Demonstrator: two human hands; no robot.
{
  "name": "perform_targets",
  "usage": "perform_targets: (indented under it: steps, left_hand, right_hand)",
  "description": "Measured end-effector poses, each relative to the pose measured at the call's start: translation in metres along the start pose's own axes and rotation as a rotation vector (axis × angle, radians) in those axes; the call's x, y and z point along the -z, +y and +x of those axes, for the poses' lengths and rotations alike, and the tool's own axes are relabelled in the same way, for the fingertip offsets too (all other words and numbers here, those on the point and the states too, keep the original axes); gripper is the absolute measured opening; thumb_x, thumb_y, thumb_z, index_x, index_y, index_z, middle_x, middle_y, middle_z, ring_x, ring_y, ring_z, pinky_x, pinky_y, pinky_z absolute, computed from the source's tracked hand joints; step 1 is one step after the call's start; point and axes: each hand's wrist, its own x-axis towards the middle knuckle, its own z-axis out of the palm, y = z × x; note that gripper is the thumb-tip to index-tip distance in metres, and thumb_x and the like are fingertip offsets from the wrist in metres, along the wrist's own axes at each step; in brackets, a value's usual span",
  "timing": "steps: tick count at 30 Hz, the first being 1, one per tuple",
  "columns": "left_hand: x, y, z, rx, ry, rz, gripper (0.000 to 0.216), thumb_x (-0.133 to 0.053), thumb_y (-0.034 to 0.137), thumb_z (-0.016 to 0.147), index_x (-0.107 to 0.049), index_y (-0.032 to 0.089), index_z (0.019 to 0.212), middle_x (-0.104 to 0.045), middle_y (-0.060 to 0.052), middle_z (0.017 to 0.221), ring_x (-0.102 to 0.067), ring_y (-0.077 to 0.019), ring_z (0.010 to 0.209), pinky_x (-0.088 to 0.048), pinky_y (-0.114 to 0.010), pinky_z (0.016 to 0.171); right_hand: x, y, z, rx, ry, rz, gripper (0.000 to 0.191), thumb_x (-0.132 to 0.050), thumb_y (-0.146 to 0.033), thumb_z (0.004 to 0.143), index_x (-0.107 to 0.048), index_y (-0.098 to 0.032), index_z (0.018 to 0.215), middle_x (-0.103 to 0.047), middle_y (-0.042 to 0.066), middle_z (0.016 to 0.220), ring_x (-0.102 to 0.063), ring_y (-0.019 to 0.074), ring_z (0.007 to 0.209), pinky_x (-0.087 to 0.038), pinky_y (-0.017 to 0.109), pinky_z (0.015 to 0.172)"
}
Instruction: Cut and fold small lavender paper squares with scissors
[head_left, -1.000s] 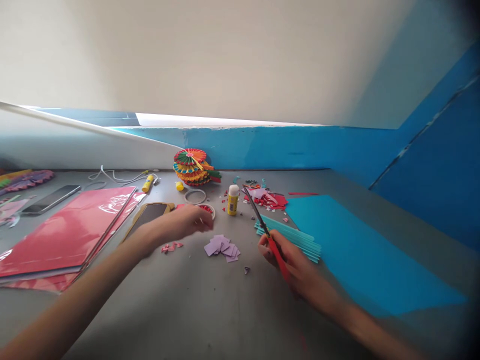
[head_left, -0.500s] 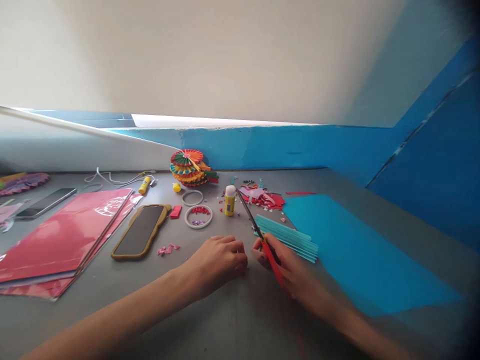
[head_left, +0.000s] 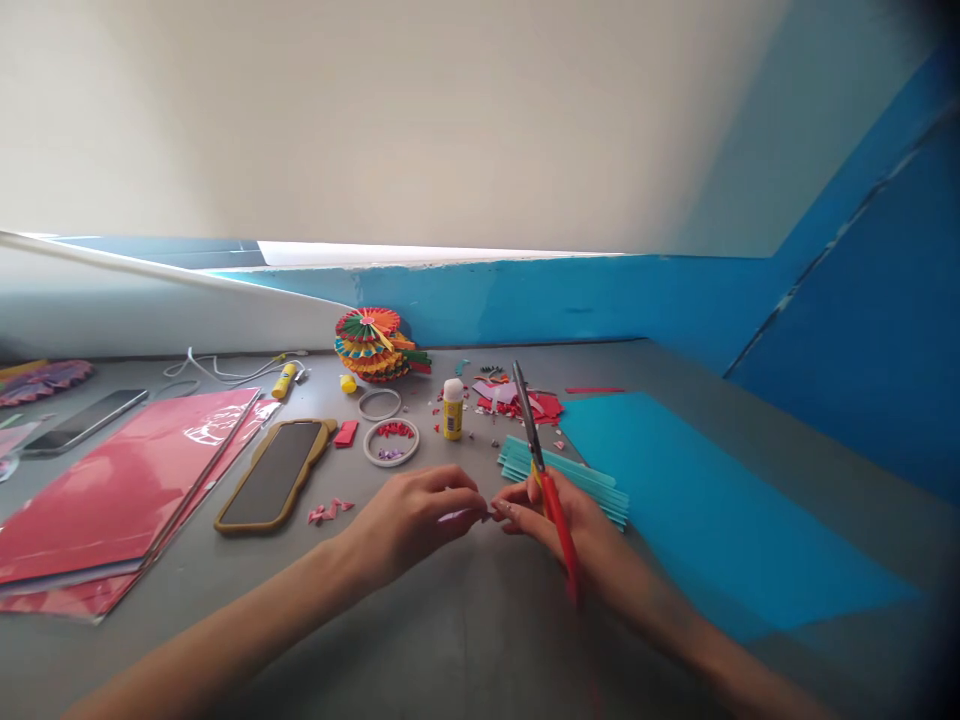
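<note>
Red-handled scissors (head_left: 553, 505) rest in my right hand (head_left: 574, 515), blades pointing up and away, while its thumb and fingertips pinch together in front. My left hand (head_left: 420, 515) is closed, its fingertips meeting those of the right. Something tiny may sit between the fingertips, too small to make out. Teal paper strips (head_left: 566, 475) lie in a stack just beyond my right hand. A glue stick (head_left: 453, 410) stands upright with its white cap on, beyond both hands. Small folded pink paper pieces (head_left: 330, 511) lie left of my left hand.
A white ring (head_left: 391, 457) encloses red and purple bits. Paper scraps (head_left: 517, 402) lie behind the strips, and a blue sheet (head_left: 720, 500) at right. At left are a cased phone (head_left: 274, 475), red paper packs (head_left: 127, 480) and another phone (head_left: 86, 422). Pleated paper rosettes (head_left: 371, 345) stand by the wall.
My hands have come together at the fingertips. The scissors have swung from leaning left to nearly upright in my right hand. The view has shifted slightly.
</note>
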Motion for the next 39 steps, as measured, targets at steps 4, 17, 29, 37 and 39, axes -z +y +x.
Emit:
perform_targets:
  steps: [4, 17, 29, 37, 39]
  left_hand:
    - [0.009, -0.004, -0.005, -0.188, 0.023, 0.248, 0.022, -0.044, 0.017, 0.095, -0.06, 0.02, 0.111, -0.065, -0.007, 0.103, -0.06, -0.0158, 0.081, -0.044, -0.028, 0.067]
    - [0.018, -0.003, -0.002, -0.4, 0.106, 0.403, 0.024, -0.042, 0.014, 0.096, -0.056, 0.014, 0.115, -0.07, -0.011, 0.099, -0.065, -0.0177, 0.081, -0.053, -0.029, 0.067]
    - [0.004, -0.002, -0.001, 0.029, 0.024, -0.267, 0.023, -0.055, 0.028, 0.091, -0.062, 0.02, 0.111, -0.069, -0.008, 0.103, -0.065, -0.017, 0.087, -0.05, -0.029, 0.077]
    - [-0.013, 0.004, 0.003, 0.517, 0.075, -1.06, 0.03, -0.065, 0.039, 0.082, -0.071, 0.015, 0.098, -0.07, -0.007, 0.086, -0.063, -0.018, 0.081, -0.047, -0.027, 0.072]
    - [-0.012, 0.005, 0.003, 0.554, 0.097, -1.113, 0.03, -0.068, 0.038, 0.08, -0.071, 0.016, 0.099, -0.071, -0.007, 0.089, -0.063, -0.018, 0.082, -0.046, -0.027, 0.073]
  right_hand:
    - [-0.002, -0.01, -0.004, 0.001, -0.007, -0.001, 0.016, -0.062, -0.035, 0.086, -0.059, -0.02, 0.091, -0.068, 0.005, 0.095, -0.064, 0.0254, 0.098, -0.048, 0.039, 0.09]
    - [0.0, -0.011, -0.007, 0.07, -0.031, 0.045, 0.017, -0.064, -0.039, 0.085, -0.064, -0.022, 0.088, -0.071, 0.004, 0.096, -0.065, 0.0236, 0.097, -0.049, 0.034, 0.087]
    - [0.001, -0.003, 0.0, 0.111, 0.026, -0.1, 0.019, -0.063, -0.039, 0.086, -0.066, -0.022, 0.093, -0.071, 0.003, 0.097, -0.065, 0.0209, 0.098, -0.05, 0.028, 0.084]
    - [-0.004, -0.009, -0.005, 0.146, 0.052, -0.071, 0.012, -0.063, -0.034, 0.086, -0.06, -0.023, 0.082, -0.07, 0.003, 0.1, -0.066, 0.0213, 0.095, -0.051, 0.029, 0.082]
    - [-0.005, -0.008, -0.006, 0.134, 0.072, -0.095, 0.011, -0.064, -0.034, 0.085, -0.06, -0.023, 0.086, -0.07, 0.002, 0.097, -0.066, 0.0211, 0.093, -0.051, 0.03, 0.082]
